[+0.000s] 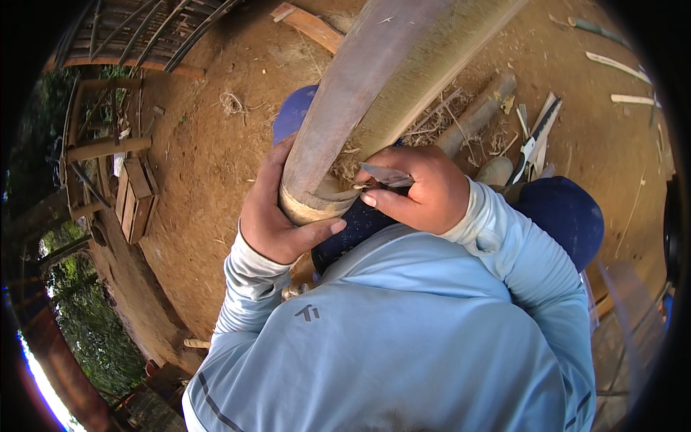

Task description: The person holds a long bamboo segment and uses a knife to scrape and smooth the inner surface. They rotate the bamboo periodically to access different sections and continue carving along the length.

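A thick, hollow bamboo-like piece [363,86], grey-brown outside with a pale fibrous inner side, slants up and away from my lap. Its near end has a pale, worked rim [311,209]. My left hand [277,209] is wrapped round that end from the left, the thumb lying along the rim. From the right, my right hand [426,189] grips a knife, with its short grey blade [386,175] showing between thumb and fingers. The knife is beside the open inner side, close to the rim. Its handle is hidden in my fist.
Curly shavings [461,119] and a cut log [479,108] lie on the dirt floor beyond my right hand. A white-and-black handled tool [529,147] rests among wood strips there. A wooden crate [135,198] and a rough wooden frame [108,147] stand at left.
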`<state>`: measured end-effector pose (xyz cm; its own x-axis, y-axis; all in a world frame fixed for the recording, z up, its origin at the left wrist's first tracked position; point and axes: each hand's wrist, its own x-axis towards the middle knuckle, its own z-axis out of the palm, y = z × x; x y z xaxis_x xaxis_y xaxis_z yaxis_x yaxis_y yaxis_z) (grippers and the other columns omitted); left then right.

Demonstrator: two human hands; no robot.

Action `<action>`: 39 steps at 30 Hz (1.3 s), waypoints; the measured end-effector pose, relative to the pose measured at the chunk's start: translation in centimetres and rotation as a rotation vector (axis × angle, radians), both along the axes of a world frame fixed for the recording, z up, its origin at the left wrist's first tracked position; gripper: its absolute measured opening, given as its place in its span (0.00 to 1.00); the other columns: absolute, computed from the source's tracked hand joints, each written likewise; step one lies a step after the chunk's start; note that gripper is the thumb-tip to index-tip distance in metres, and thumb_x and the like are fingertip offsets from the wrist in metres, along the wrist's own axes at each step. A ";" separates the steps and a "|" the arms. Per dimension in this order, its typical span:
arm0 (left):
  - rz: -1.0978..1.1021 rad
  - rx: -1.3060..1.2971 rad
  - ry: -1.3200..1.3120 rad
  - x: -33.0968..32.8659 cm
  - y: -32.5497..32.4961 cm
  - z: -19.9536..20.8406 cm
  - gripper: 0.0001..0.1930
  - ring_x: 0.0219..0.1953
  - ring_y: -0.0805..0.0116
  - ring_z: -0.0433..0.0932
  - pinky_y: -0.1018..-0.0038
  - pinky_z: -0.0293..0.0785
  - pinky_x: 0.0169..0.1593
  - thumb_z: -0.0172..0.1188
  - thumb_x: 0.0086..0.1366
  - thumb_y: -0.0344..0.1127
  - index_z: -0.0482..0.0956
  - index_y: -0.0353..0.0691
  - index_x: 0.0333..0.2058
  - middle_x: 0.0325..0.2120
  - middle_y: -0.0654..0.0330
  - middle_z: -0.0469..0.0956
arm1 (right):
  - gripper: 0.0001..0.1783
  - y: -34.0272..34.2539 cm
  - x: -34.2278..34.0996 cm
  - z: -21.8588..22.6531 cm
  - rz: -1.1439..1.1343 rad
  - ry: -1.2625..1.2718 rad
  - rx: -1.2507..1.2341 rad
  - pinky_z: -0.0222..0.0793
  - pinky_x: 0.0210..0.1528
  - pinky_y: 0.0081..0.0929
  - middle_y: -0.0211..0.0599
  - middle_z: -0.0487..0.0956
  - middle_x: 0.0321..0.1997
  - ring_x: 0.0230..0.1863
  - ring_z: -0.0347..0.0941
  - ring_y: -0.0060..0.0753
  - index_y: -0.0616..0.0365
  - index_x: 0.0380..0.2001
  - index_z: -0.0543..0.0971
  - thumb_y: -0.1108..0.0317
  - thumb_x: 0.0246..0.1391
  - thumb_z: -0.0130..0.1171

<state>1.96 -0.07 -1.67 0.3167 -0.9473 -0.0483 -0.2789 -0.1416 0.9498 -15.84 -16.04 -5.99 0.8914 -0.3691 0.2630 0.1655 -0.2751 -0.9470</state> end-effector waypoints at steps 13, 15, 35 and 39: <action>-0.017 0.001 -0.121 -0.2 0.0 0.6 0.51 0.59 0.58 0.71 0.65 0.63 0.63 0.77 0.41 0.33 0.58 0.30 0.63 0.55 0.49 0.71 | 0.08 -0.6 0.5 -0.2 -0.047 -0.002 -0.296 0.75 0.32 0.38 0.39 0.82 0.31 0.32 0.80 0.46 0.54 0.38 0.80 0.64 0.57 0.58; -0.023 0.000 -0.136 -0.2 0.0 0.6 0.52 0.59 0.58 0.71 0.65 0.64 0.63 0.77 0.41 0.33 0.57 0.30 0.63 0.55 0.48 0.71 | 0.07 -0.3 0.5 -0.5 -0.073 0.001 -0.296 0.75 0.31 0.38 0.39 0.82 0.30 0.30 0.79 0.46 0.53 0.37 0.79 0.64 0.57 0.59; 0.030 0.030 -0.305 -0.5 0.3 1.2 0.50 0.58 0.54 0.73 0.65 0.68 0.61 0.77 0.41 0.35 0.60 0.33 0.63 0.54 0.46 0.73 | 0.21 0.2 -2.9 1.7 -0.184 0.030 -0.103 0.69 0.30 0.27 0.36 0.72 0.25 0.24 0.71 0.30 0.65 0.50 0.64 0.69 0.59 0.58; 0.069 0.016 -0.381 -1.3 0.4 0.8 0.50 0.56 0.49 0.75 0.64 0.70 0.59 0.77 0.40 0.36 0.61 0.32 0.62 0.53 0.43 0.73 | 0.20 0.1 -6.4 1.3 0.000 0.222 -0.107 0.70 0.38 0.32 0.44 0.73 0.35 0.32 0.73 0.38 0.66 0.49 0.63 0.74 0.57 0.57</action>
